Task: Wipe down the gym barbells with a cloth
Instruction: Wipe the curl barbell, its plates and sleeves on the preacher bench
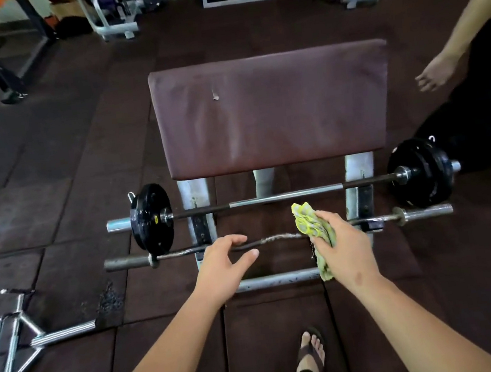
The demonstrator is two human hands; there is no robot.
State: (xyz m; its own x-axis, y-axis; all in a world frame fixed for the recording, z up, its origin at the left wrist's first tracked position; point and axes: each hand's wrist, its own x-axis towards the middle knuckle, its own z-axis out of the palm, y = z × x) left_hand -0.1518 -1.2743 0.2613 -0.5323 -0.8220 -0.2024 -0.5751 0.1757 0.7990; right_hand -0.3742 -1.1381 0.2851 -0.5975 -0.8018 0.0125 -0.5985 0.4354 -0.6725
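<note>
Cloth (311, 224), yellow-green and crumpled, is held in the right hand (341, 245). The grip of this hand is clamped on it, with the fingers curled round the bundle, and one loose end hangs down below the palm. The cloth lies against the EZ curl bar (276, 239), a little right of its middle, where the bar disappears behind the cloth and the hand. This bar rests across the rack (195, 192), and both its sleeves reach out past the uprights.

The left hand (226, 263) is over the left part of the same bar. Its grip is apart: the fingers are spread and only lightly bent, the thumb points to the right, and it holds nothing. Whether the fingertips touch the bar I cannot tell.

Just behind, also on the rack, lies a straight barbell (283, 196). It has a black left plate (152, 220) and a thicker stack of right plates (420, 172). Above it stands the brown preacher pad (271, 110), worn and with a small tear.

The dark rubber floor (46, 149) is all around. On it at the left lies a chrome V-handle (11, 338). Near the bottom edge a foot in a sandal (311, 352) is seen. At the right edge another person's hand (435, 73) hangs with relaxed fingers, well apart from the bars.
</note>
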